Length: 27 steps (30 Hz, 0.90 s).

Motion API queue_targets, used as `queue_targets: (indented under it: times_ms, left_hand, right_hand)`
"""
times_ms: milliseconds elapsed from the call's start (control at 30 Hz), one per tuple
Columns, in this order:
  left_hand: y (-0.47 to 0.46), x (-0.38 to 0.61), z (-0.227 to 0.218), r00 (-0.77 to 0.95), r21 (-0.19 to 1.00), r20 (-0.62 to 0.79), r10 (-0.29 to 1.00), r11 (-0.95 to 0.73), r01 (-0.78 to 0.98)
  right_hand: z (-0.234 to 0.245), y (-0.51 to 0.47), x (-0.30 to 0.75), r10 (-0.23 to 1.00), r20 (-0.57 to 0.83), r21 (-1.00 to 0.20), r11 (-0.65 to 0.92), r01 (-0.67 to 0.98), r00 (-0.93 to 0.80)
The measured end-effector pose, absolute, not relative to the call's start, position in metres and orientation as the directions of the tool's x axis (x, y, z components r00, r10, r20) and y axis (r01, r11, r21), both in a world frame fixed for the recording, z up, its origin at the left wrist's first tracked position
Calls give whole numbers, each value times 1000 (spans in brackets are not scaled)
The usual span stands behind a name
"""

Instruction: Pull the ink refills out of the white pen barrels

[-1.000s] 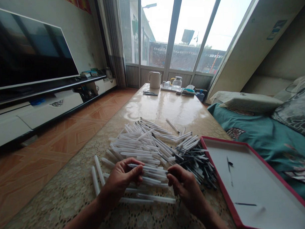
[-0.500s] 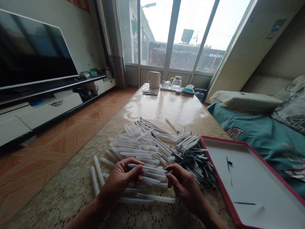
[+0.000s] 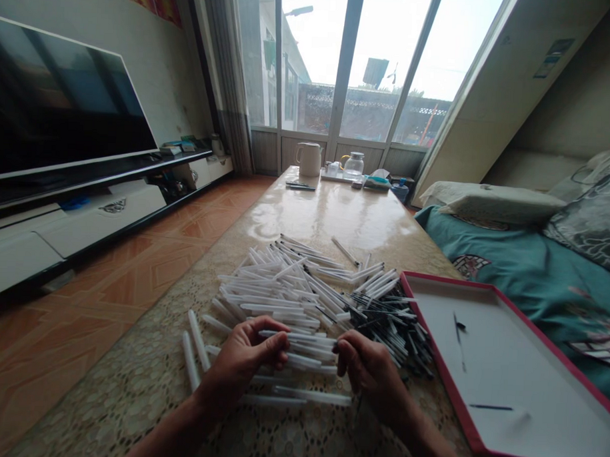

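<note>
My left hand (image 3: 253, 353) pinches a translucent white pen barrel (image 3: 311, 339) between thumb and forefinger, holding it roughly level. At that barrel's right end, the fingers of my right hand (image 3: 367, 367) are closed on a small dark piece, mostly hidden by the fingertips. A thin dark strip (image 3: 359, 407) shows faintly beneath the right hand. Behind the hands spreads a heap of white pen barrels (image 3: 268, 280). To its right lies a pile of dark, thin pen refills (image 3: 396, 325). Several loose barrels lie under and left of the hands.
A shallow red-rimmed box lid (image 3: 487, 291) lies on the right, holding a few dark pen pieces. At the table's (image 3: 330, 216) far end stand a beige jug (image 3: 309, 160), a glass pot (image 3: 354, 165) and a tissue pack (image 3: 377, 181). A teal-covered sofa (image 3: 514, 269) borders the right.
Both hands have shifted very slightly to the right, still meeting at the same barrel. A thin dark strip now shows below my right hand. The piles look unchanged.
</note>
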<state>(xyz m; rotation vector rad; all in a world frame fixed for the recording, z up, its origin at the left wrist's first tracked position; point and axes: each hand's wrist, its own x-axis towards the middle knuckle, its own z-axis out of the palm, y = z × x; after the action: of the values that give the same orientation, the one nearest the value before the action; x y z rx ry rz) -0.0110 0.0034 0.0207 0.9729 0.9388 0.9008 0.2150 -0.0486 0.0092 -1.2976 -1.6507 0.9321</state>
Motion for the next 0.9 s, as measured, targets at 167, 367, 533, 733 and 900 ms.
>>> queue_targets:
  times_ms: [167, 367, 533, 733, 900]
  left_hand:
    - [2, -11, 20, 316, 936, -232, 920, 300, -187]
    - [2, -11, 22, 326, 941, -227, 918, 292, -169]
    - [2, -10, 23, 322, 944, -221, 921, 285, -166]
    - [2, -11, 22, 321, 949, -222, 921, 280, -147]
    - [2, -11, 22, 299, 947, -218, 929, 275, -166]
  right_hand:
    - [9, -49, 215, 982, 143, -920, 179, 349, -127]
    - [7, -49, 215, 985, 120, -936, 155, 316, -128]
    - [6, -48, 214, 989, 60, -969, 91, 231, -135]
    - [2, -48, 213, 988, 57, -969, 90, 231, -145]
    - [3, -47, 213, 992, 45, -991, 59, 118, -120]
